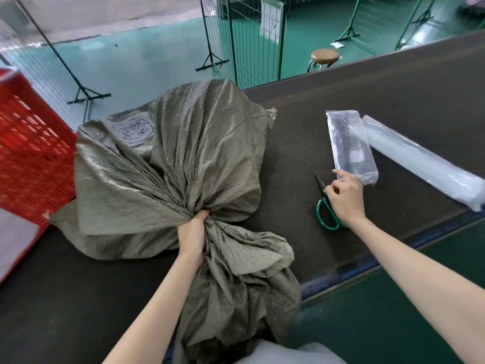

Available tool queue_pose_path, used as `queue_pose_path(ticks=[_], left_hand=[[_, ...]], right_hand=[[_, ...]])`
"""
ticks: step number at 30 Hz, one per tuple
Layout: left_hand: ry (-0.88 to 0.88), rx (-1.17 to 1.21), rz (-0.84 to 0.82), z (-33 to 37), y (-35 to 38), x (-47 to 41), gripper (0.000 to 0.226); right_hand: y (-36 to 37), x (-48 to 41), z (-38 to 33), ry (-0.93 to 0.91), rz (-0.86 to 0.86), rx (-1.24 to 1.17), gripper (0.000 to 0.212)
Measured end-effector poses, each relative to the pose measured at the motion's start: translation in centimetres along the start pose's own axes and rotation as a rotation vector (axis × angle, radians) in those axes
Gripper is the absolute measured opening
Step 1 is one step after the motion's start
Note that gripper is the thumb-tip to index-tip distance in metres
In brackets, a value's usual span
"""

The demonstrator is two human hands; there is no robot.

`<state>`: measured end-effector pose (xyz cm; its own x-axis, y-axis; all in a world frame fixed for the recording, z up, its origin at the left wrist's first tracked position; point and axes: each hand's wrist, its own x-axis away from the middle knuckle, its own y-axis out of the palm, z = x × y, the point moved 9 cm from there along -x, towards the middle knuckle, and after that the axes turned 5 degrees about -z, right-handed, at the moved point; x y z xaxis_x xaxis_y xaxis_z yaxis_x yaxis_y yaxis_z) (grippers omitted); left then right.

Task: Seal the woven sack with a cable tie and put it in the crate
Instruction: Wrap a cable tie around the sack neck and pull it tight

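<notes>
The left hand (193, 232) is clenched around the gathered neck of the woven sack (168, 166), holding the fabric bunched tight. The sack's filled body lies beyond the grip on the dark table (367, 101); its loose mouth trails toward the person and is cut off at the lower frame edge. A hand-drawn marking sits on the far side of the sack; its characters are not legible. The right hand (345, 198), to the right of the grip, pinches the near end of a clear plastic packet (350, 148); its dark contents cannot be identified. The hand covers part of the green-handled scissors (325, 211). Beyond lies 1 translucent roll (420, 158). The red crate (31, 153) stands left of the sack, partly out of frame.
</notes>
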<state>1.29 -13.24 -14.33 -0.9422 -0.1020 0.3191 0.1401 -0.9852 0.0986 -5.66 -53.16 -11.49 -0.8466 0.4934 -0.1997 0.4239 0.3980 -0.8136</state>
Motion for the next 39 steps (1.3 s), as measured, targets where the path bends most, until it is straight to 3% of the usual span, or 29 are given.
queue_pose_path(ticks=[5,8,12,15,21,26,29,31,35,39], left_hand=[[-0.147,0.024,-0.084,-0.8,-0.5,0.2,0.064],[-0.198,0.081,-0.157,-0.8,-0.2,0.8,0.055],[-0.276,0.140,-0.212,-0.9,-0.2,1.6,0.043],[-0.315,0.140,-0.257,-0.8,-0.3,1.9,0.040],[-0.376,0.138,-0.346,-0.7,-0.3,2.8,0.033],[-0.388,0.113,-0.379,-0.6,-0.5,3.2,0.022],[-0.398,0.106,-0.404,-0.4,-0.6,3.3,0.029],[-0.406,0.113,-0.422,-0.3,-0.6,3.6,0.033],[-0.427,0.141,-0.460,-0.2,-0.6,3.9,0.045],[-0.397,0.134,-0.466,0.2,-0.9,4.1,0.044]], right_hand=[[0.3,1.8,-4.9,-0.026,-0.088,-0.258,0.028],[0.9,3.3,-9.1,-0.119,-0.169,-0.315,0.037],[2.1,5.4,-15.1,-0.290,-0.272,-0.327,0.024],[3.2,7.1,-18.7,-0.365,-0.376,-0.373,0.003],[1.7,9.3,-24.8,-0.495,-0.407,-0.525,0.026],[0.1,9.0,-28.3,-0.421,-0.434,-0.778,0.022],[0.8,8.5,-28.5,-0.307,-0.464,-0.895,0.016],[1.3,8.4,-27.8,-0.247,-0.448,-0.878,0.012],[3.6,8.5,-26.0,-0.235,-0.510,-0.602,0.007],[7.0,8.6,-23.6,-0.204,-0.695,-0.284,0.030]])
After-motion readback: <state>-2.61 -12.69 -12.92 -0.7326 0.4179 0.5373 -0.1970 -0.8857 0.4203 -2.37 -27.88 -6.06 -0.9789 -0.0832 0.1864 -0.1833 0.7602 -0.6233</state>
